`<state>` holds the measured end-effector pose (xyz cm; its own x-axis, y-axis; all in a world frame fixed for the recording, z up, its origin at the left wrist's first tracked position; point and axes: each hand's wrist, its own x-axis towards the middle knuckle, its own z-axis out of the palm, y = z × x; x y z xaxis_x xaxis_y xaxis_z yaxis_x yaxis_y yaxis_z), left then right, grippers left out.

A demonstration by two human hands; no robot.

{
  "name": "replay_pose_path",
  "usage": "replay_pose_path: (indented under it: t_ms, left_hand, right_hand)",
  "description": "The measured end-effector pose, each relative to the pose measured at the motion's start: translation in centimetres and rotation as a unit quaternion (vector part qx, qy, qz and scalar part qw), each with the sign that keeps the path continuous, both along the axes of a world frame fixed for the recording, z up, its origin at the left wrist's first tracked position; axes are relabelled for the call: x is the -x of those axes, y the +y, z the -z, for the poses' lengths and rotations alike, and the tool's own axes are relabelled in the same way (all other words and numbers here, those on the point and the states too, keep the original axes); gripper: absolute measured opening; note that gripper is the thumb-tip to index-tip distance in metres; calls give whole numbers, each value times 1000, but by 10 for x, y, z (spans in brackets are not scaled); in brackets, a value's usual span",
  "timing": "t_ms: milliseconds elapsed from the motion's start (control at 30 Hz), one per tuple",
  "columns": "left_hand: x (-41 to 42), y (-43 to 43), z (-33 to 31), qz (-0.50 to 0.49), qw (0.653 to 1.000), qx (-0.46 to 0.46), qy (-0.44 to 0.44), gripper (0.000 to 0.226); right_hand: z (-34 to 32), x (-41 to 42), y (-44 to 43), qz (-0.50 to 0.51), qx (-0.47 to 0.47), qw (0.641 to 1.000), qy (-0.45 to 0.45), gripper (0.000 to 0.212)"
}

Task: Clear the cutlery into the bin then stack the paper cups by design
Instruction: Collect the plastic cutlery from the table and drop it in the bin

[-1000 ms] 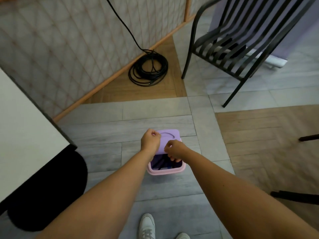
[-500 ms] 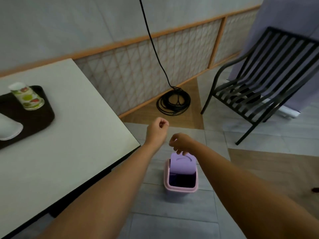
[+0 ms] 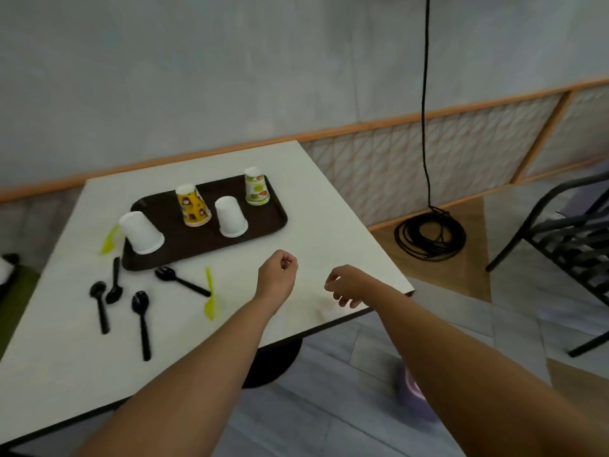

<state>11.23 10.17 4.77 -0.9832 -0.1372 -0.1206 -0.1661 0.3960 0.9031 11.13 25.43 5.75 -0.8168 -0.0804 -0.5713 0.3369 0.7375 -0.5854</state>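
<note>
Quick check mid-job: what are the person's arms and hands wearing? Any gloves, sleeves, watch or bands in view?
Nothing worn shows. The left hand and right hand are bare: no gloves, and no rings that I can make out. The left forearm and right forearm are uncovered to the picture's edge, with no sleeve, watch, strap or cable. The picture is slightly blurred, so a thin ring could go unseen.

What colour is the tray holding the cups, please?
Dark brown; the tray shows best in the head view.
</note>
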Motion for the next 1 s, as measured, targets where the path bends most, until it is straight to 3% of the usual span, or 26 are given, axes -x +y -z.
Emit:
replay_pose_path:
  t_ms: [233, 500, 667, 867, 1000]
  left_hand:
    - [-14, -111, 11, -88, 996, 15, -28, 9]
    - [-16, -189, 33, -190, 977, 54, -83, 12]
    - [-19, -222, 43, -243, 956, 102, -127, 11]
    - [-22, -242, 66, -263, 926, 175, -206, 35]
    - [-22, -247, 67, -242, 915, 199, -254, 16]
  right_hand:
    - [-5, 10, -97, -74, -7, 997, 1, 28]
    - [17, 46, -170, -128, -26, 991, -15, 9]
    - [37, 56, -208, -150, -34, 988, -2, 13]
    - [60, 58, -234, -145, -59, 987, 29, 41]
    - [68, 63, -244, -135, -76, 987, 34, 18]
